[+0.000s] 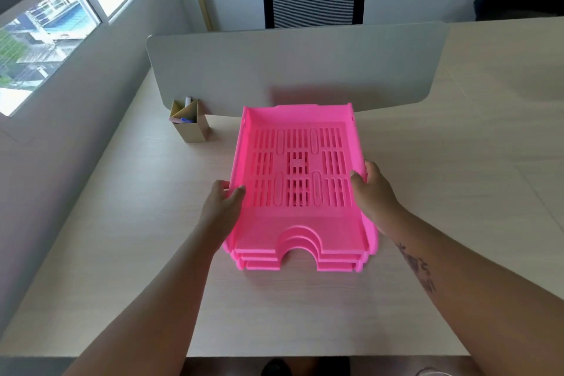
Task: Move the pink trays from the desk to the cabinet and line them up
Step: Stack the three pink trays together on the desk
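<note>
Three trays: nested as one stack of pink trays (297, 180), seen at frame centre; rested on the desk (457, 162), arched cut-out edge toward the lower frame
Long axis: run from lower frame to upper frame, straight away between the two hands; neither hand judged nearer
Left hand (221, 207): partly closed on the left side wall; thumb hooked over the rim, fingers hidden outside
Right hand (374, 192): clamped likewise on the right wall; thumb inside
Grip extent: top tray alone or whole stack cannot be told
Cabinet: not in view
Bystanders: pen holder (189, 120) at centre left; divider panel (293, 70) behind
</note>
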Available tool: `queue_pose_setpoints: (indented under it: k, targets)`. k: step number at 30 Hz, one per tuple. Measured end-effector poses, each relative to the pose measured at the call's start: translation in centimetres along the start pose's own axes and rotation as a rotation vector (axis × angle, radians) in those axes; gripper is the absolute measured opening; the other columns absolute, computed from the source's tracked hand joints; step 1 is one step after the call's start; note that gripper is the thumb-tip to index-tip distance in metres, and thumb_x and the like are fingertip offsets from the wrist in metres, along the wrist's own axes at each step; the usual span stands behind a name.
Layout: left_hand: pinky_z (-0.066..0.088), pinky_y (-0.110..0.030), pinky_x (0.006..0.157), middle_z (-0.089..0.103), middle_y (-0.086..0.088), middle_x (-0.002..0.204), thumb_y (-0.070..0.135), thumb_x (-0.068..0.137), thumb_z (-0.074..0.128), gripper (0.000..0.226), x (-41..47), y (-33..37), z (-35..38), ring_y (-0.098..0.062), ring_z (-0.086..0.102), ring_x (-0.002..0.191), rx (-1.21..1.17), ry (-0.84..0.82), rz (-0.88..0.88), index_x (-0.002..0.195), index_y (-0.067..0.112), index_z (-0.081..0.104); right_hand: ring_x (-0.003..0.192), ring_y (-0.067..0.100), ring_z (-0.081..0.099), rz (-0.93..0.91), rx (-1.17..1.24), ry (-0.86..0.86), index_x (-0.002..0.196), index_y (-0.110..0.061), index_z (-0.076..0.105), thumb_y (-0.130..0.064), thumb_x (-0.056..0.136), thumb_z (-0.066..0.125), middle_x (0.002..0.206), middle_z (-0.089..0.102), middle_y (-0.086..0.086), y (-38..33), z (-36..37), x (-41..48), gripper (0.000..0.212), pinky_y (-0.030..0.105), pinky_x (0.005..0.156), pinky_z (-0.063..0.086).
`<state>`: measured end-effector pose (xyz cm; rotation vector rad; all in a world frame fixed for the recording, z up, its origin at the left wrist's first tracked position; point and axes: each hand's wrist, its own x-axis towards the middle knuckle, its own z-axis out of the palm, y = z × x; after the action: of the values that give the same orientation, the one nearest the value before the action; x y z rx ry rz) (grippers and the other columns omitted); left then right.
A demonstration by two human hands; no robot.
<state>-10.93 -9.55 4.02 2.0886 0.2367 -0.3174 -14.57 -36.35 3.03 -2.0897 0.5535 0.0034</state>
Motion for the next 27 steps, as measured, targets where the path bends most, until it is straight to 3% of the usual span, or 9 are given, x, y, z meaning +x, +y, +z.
queue_pose_setpoints:
  k: [3, 5, 7, 9, 13, 16, 18, 21, 27]
  targets:
    - [0.053, -0.027, 0.057, 0.068, -0.006, 0.096, 0.053, 0.098, 0.039, 0.05, -1.9, -2.1, -0.6, -0.018, 0.067, 0.077, -0.151, -0.087, 0.047, 0.117, 0.01, 0.055, 0.108, 0.031, 0.063, 0.044, 0.044, -0.023, 0.149, -0.014, 0.032, -0.037, 0.099, 0.047, 0.133, 0.058, 0.014, 0.5, -0.2, -1.9, 0.057, 0.041, 0.085, 0.055]
    - [0.055, -0.024, 0.062, 0.072, -0.004, 0.098, 0.072, 0.084, 0.035, 0.069, -3.2, -4.4, -0.8, -0.011, 0.071, 0.08, -0.177, -0.114, 0.1, 0.115, 0.017, 0.062, 0.095, 0.023, 0.065, 0.072, 0.123, -0.033, 0.146, -0.017, 0.038, -0.04, 0.097, 0.051, 0.122, 0.063, 0.01, 1.0, -0.2, -3.7, 0.056, 0.034, 0.072, 0.055]
    - [0.059, -0.034, 0.081, 0.073, -0.001, 0.107, 0.08, 0.076, 0.041, 0.079, -3.9, -6.7, -0.7, -0.008, 0.071, 0.093, -0.181, -0.129, 0.097, 0.124, 0.02, 0.061, 0.09, 0.022, 0.067, 0.103, 0.222, -0.027, 0.141, -0.023, 0.045, -0.042, 0.094, 0.056, 0.112, 0.066, 0.005, 1.7, -0.2, -5.4, 0.051, 0.033, 0.069, 0.056]
    - [0.058, -0.039, 0.089, 0.073, -0.001, 0.112, 0.076, 0.071, 0.053, 0.083, -4.4, -8.0, -0.3, -0.01, 0.07, 0.1, -0.201, -0.157, 0.069, 0.131, 0.019, 0.057, 0.094, 0.027, 0.068, 0.139, 0.287, 0.004, 0.133, -0.026, 0.052, -0.039, 0.093, 0.059, 0.105, 0.068, 0.004, 2.4, 0.2, -6.8, 0.043, 0.04, 0.076, 0.058]
    - [0.054, -0.01, 0.064, 0.073, 0.001, 0.105, 0.062, 0.07, 0.062, 0.076, -4.8, -8.6, 1.2, -0.002, 0.071, 0.089, -0.264, -0.171, 0.058, 0.131, 0.016, 0.057, 0.09, 0.029, 0.068, 0.204, 0.363, 0.069, 0.125, -0.018, 0.059, -0.028, 0.093, 0.06, 0.1, 0.069, 0.014, 4.4, 1.7, -9.0, 0.033, 0.049, 0.074, 0.06]
    - [0.051, -0.006, 0.059, 0.07, 0.001, 0.102, 0.04, 0.091, 0.062, 0.051, -4.9, -8.6, 1.8, 0.007, 0.069, 0.076, -0.322, -0.14, 0.048, 0.131, 0.01, 0.055, 0.083, 0.019, 0.068, 0.24, 0.399, 0.068, 0.125, -0.014, 0.058, -0.028, 0.094, 0.06, 0.095, 0.069, 0.008, 5.8, 2.6, -9.9, 0.034, 0.034, 0.062, 0.058]
    - [0.052, -0.006, 0.059, 0.07, 0.0, 0.103, 0.036, 0.092, 0.059, 0.05, -4.5, -8.8, 2.0, 0.006, 0.07, 0.076, -0.364, -0.149, 0.031, 0.133, 0.008, 0.053, 0.089, 0.021, 0.069, 0.262, 0.429, 0.062, 0.127, -0.013, 0.057, -0.034, 0.093, 0.06, 0.099, 0.07, 0.007, 6.4, 3.0, -9.7, 0.04, 0.026, 0.062, 0.052]
    - [0.052, -0.006, 0.059, 0.071, -0.004, 0.105, 0.042, 0.094, 0.05, 0.05, -4.2, -9.2, 2.5, 0.005, 0.071, 0.076, -0.412, -0.221, 0.004, 0.133, 0.011, 0.05, 0.093, 0.02, 0.067, 0.307, 0.499, 0.013, 0.129, -0.017, 0.056, -0.041, 0.092, 0.058, 0.108, 0.07, 0.011, 6.8, 3.5, -9.1, 0.044, 0.029, 0.069, 0.051]
    - [0.054, -0.023, 0.07, 0.073, -0.01, 0.107, 0.033, 0.1, 0.041, 0.041, -4.0, -9.1, 3.0, -0.013, 0.073, 0.085, -0.462, -0.225, -0.083, 0.133, 0.012, 0.052, 0.099, 0.025, 0.066, 0.366, 0.592, -0.068, 0.107, -0.026, 0.059, -0.043, 0.094, 0.053, 0.105, 0.071, 0.009, 6.9, 3.9, -8.4, 0.022, 0.038, 0.086, 0.049]
